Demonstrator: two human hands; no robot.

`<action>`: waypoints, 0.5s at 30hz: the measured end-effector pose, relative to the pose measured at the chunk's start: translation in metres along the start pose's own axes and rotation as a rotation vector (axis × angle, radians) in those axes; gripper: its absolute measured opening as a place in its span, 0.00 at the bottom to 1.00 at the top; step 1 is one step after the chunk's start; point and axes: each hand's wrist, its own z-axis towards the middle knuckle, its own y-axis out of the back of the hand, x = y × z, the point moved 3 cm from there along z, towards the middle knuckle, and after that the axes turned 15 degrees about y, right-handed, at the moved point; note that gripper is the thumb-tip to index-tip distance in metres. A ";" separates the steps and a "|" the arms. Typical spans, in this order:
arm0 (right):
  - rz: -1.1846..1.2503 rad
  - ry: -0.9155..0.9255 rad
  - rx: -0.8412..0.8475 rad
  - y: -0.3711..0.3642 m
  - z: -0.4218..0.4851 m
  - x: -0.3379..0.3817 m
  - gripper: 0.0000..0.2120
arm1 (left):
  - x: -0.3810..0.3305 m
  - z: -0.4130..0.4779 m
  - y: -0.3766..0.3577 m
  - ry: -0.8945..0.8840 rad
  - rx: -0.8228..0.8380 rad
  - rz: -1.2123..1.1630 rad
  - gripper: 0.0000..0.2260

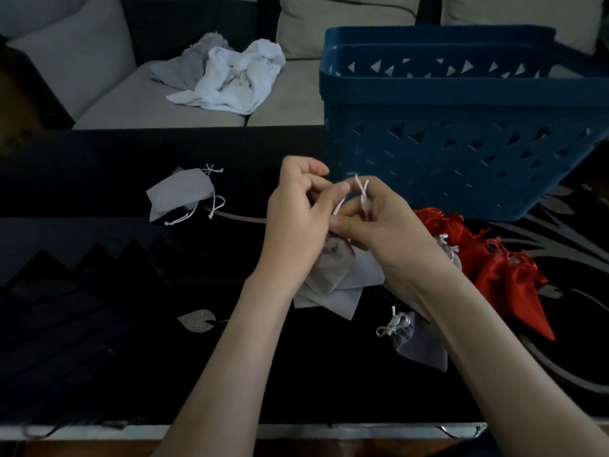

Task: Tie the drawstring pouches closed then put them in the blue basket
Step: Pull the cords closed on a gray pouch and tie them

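1. Grey pouch (324, 270) hangs at centre, just below both hands, neck up. Prob. held that way so its weight keeps the cord taut; can't tell if it rests on the counter (99, 308) or on the paler grey cloth (342, 301) under it.
2. White cord (362, 189) ends cross just above the fingers, so a knot looks half-formed, not yet pulled tight.
3. Left hand (296, 212): fingers curled, thumb + forefinger pinching one strand.
4. Right hand (385, 225): also curled, pinching the other strand, ends sticking up.
5. Blue basket (461, 153) stands far right, just beyond the hands, so the drop-in is a short reach.
6. Untied grey pouch (179, 194) lies far left, cords loose. Bow-tied grey pouch (415, 341) lies near right, beside the right forearm. Red pouches (501, 272) are heaped right, near side of the basket.
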 end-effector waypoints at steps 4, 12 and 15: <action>-0.066 0.067 -0.077 0.001 -0.002 0.002 0.10 | 0.004 -0.002 -0.001 0.034 -0.007 -0.032 0.10; 0.162 0.013 -0.249 0.008 -0.002 -0.008 0.05 | 0.008 -0.001 -0.003 0.028 0.095 -0.017 0.06; 0.301 -0.001 -0.275 0.010 -0.001 -0.009 0.05 | 0.007 0.000 -0.002 0.044 0.203 -0.006 0.07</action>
